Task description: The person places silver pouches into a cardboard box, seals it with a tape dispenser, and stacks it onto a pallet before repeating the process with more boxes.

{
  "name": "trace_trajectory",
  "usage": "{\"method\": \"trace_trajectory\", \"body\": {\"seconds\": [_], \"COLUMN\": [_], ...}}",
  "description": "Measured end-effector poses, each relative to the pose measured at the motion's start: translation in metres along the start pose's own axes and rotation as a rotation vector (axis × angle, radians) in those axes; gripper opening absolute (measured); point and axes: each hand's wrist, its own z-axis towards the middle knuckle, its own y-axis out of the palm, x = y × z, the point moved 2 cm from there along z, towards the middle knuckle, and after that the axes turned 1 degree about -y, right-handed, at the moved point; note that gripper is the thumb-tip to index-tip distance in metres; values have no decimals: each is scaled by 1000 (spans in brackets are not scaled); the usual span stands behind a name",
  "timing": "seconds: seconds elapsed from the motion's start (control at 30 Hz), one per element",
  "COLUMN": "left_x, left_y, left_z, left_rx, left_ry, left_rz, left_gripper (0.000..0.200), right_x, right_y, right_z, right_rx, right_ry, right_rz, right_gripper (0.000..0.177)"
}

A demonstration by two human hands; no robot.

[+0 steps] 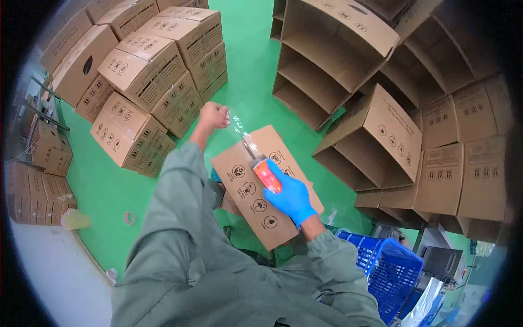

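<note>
A cardboard box [248, 210] printed with round symbols lies tilted in front of me, close to my body. My right hand [291, 193], in a blue glove, is wrapped round the orange part of a tape dispenser [265, 173] just over the box's top. From the dispenser a strip of clear tape [239, 128] stretches up and left beyond the box's edge. My left hand [214, 116], ungloved, is closed at the far end of this strip, its fingers pinching the tape. What lies under the box is mostly hidden.
Closed cartons [144, 71] are stacked at the upper left. Open-ended cartons [376, 141] are piled on the right, near the box. Blue plastic baskets [395, 278] stand at the lower right. A tape roll [129, 218] lies on the green floor [245, 49] at left.
</note>
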Motion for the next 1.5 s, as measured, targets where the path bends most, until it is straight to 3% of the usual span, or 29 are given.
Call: {"method": "trace_trajectory", "body": {"seconds": [0.13,0.2,0.27,0.3,0.47,0.5,0.57,0.6,0.67,0.7,0.77,0.83,0.9,0.97,1.07,1.23,1.33,1.5], "left_x": [-64,-111,-109,-120,-109,-103,-100,-91,-72,-64,-45,-35,-72,-66,-66,-58,-58,-56], "left_y": [4,16,61,65,59,58,66,68,62,63,72,90,134,144,152,148,133,134], "left_z": [62,79,34,23,-10,-9,-16,-21,-29,-43,-82,-151,-224,-300,-305,-266,-237,-224], "left_rx": [-159,-212,-462,-470,27,36,-675,-678,-485,-481,-273,-185,-512,-695,-630,-654,-596,-620], "left_ry": [-102,-62,8,2,178,190,-630,-621,-300,-294,27,657,935,957,931,896,918,879], "left_rz": [-32,503,976,972,1265,1262,-379,-377,408,413,949,1107,1288,1003,1167,1230,1227,1287], "left_gripper": [28,34,36,36,57,57,71,71,74,74,79,91,112,123,127,127,128,126], "right_x": [-10,-5,-3,-7,-1,-3,-8,-11,-14,-6,15,44,52,53,53,62,89,97], "right_y": [8,13,13,12,16,15,8,3,-5,-6,-14,-25,-29,-33,-25,-28,5,86], "right_z": [52,57,61,63,64,66,63,61,45,27,-25,-94,-133,-156,-154,-155,-164,-98], "right_rx": [-196,-191,-182,-222,-248,-265,-272,-302,-322,-348,-375,-408,-444,-434,-382,-288,-378,-336], "right_ry": [121,101,84,118,130,135,141,141,122,114,122,165,194,311,306,345,364,408], "right_rz": [-95,-64,-36,-47,-79,-106,-134,-123,-115,-149,-180,-219,-268,-215,-250,-195,-218,-171], "right_gripper": [70,69,68,69,71,72,72,70,68,68,69,72,73,76,78,75,68,57]}}
